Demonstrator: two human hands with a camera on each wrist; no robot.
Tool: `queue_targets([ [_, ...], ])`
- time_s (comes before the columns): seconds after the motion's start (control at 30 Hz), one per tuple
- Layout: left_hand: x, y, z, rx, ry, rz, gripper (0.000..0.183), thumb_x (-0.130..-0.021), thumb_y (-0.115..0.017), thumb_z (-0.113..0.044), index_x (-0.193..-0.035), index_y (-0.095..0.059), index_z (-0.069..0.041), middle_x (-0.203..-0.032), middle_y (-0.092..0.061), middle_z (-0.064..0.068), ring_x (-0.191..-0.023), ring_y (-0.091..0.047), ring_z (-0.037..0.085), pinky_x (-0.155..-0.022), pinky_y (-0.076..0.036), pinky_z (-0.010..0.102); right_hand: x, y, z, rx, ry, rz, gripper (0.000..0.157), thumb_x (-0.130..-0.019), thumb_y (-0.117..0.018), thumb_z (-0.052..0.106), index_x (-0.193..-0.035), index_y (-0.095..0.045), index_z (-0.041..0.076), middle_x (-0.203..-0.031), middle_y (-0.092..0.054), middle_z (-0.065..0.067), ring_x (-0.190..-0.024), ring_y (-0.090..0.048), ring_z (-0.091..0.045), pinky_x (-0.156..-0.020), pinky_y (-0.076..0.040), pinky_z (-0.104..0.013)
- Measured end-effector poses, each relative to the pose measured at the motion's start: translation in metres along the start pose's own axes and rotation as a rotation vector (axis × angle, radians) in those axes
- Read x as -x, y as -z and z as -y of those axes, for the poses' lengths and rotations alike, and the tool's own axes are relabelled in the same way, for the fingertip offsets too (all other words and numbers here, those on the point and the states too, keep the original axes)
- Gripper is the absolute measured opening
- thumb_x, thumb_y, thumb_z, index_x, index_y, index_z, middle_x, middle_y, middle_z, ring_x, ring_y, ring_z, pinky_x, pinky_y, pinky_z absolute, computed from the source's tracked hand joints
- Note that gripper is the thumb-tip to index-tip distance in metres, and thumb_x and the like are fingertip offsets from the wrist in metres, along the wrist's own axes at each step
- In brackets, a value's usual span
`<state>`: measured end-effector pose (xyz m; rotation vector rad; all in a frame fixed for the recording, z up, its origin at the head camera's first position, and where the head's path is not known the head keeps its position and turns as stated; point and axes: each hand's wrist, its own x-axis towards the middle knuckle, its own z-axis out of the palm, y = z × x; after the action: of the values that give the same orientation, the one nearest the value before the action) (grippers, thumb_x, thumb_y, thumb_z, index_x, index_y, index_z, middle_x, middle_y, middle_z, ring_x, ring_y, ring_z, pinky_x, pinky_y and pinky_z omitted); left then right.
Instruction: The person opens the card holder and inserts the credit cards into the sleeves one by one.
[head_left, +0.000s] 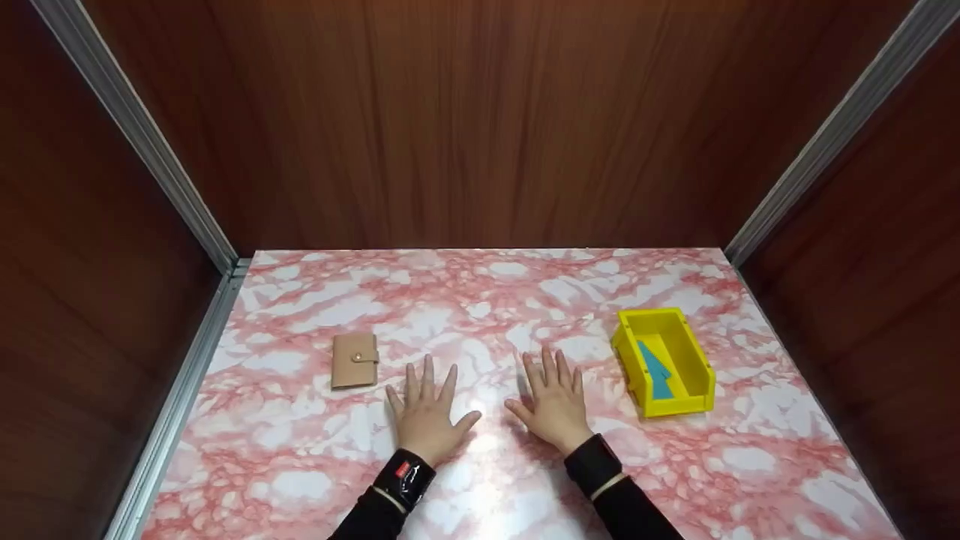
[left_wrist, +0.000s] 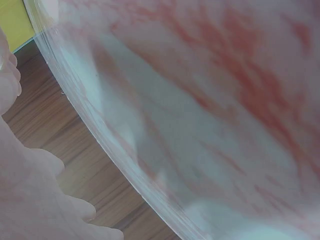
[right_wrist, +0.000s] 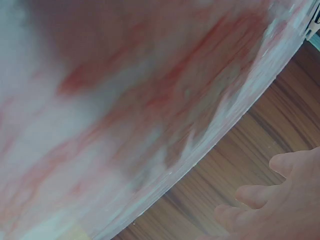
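Palm down with spread fingers, my left hand (head_left: 427,424) is over the middle of the marbled table, holding nothing. To its upper left lies a closed tan wallet (head_left: 352,364) with a snap strap on its right side. My right hand (head_left: 555,412), also spread and holding nothing, is a short way to the right of the left one. Beyond it on the right stands a yellow plastic bin (head_left: 651,407). Inside the bin lies a flat teal piece (head_left: 655,373) with a jagged outline. Fingers (right_wrist: 260,195) of the right hand show in the right wrist view.
The pink-and-white marbled table (head_left: 480,300) meets a dark wood-grain panel (head_left: 480,135) at the back. Wood-grain side walls with grey metal rails (head_left: 150,142) flank it left and right. Black bands (head_left: 405,480) circle both wrists.
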<state>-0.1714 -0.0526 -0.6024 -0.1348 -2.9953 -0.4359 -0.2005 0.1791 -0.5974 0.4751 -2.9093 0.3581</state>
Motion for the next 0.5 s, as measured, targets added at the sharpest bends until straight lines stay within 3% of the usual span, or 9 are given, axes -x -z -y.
queue_targets([
  [0.2,0.002,0.004,0.013,-0.012,0.002,0.006,0.084,-0.086,-0.052,-0.073,-0.155,-0.033,-0.029,-0.163,-0.012,0.015,-0.147,-0.007,0.046,-0.108,-0.004,0.073,-0.006,-0.004,0.017,-0.032,0.01,0.015,0.086,-0.09,-0.059,0.06,-0.155,-0.032,0.01,-0.158,-0.022,-0.025,-0.144,-0.018,-0.047,-0.11,-0.015,-0.068],
  [0.5,-0.007,0.029,0.058,0.047,0.052,-0.074,0.074,-0.091,-0.061,-0.056,-0.152,-0.041,-0.017,-0.158,-0.024,0.024,-0.143,-0.018,0.048,-0.108,-0.012,0.072,-0.029,-0.013,0.064,-0.154,0.076,0.007,0.079,-0.093,-0.063,0.048,-0.151,-0.036,0.003,-0.15,-0.037,-0.024,-0.136,-0.035,-0.043,-0.111,-0.023,-0.06],
])
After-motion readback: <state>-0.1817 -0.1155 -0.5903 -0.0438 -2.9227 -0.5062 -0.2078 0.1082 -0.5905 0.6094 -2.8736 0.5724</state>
